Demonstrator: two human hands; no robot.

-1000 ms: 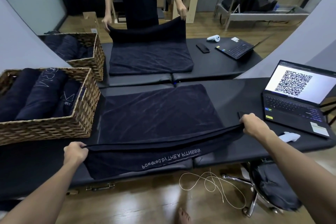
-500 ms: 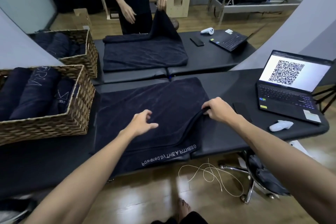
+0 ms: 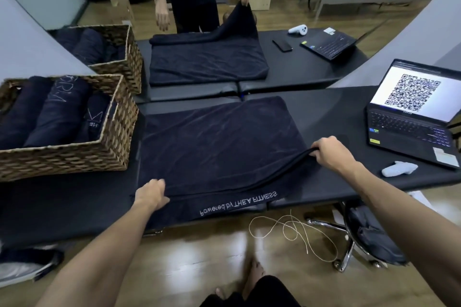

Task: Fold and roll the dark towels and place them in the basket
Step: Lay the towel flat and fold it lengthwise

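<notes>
Left hand: lay at the towel's near-left corner, fingers curled on the folded edge; whether it pinched the cloth or only pressed it flat could not be told, though pinning that corner looked to be the aim.
Right hand: closed on the near-right corner, lifting the top layer clear of the one below, likely to square the fold.
Towel: lay flat on the table, between basket and laptop; its long axis ran left to right, and the printed strip along the near edge read upside down to the wearer.
Basket: sat just left of the towel, within easy reach, holding rolled towels whose ends pointed toward the wearer.
Laptop: stood open on the right, well clear of the fold.
</notes>
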